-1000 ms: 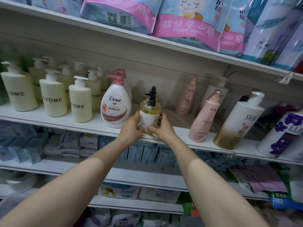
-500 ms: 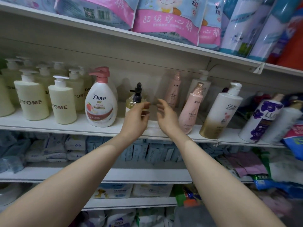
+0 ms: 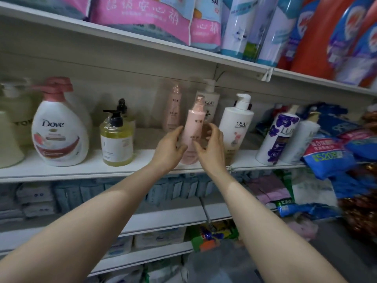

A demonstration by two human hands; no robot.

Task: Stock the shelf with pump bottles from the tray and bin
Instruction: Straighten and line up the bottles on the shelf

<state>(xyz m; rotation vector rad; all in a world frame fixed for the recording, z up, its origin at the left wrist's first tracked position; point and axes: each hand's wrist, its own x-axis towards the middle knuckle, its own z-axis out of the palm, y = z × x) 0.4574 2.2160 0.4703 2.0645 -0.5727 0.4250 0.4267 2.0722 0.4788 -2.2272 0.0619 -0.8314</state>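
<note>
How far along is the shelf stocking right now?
Done: the yellow shrink-wrapped pump bottle stands on the white shelf beside the white Dove bottle. In hand: left hand and right hand flank the pink pump bottle. Tray and bin aren't visible.
</note>
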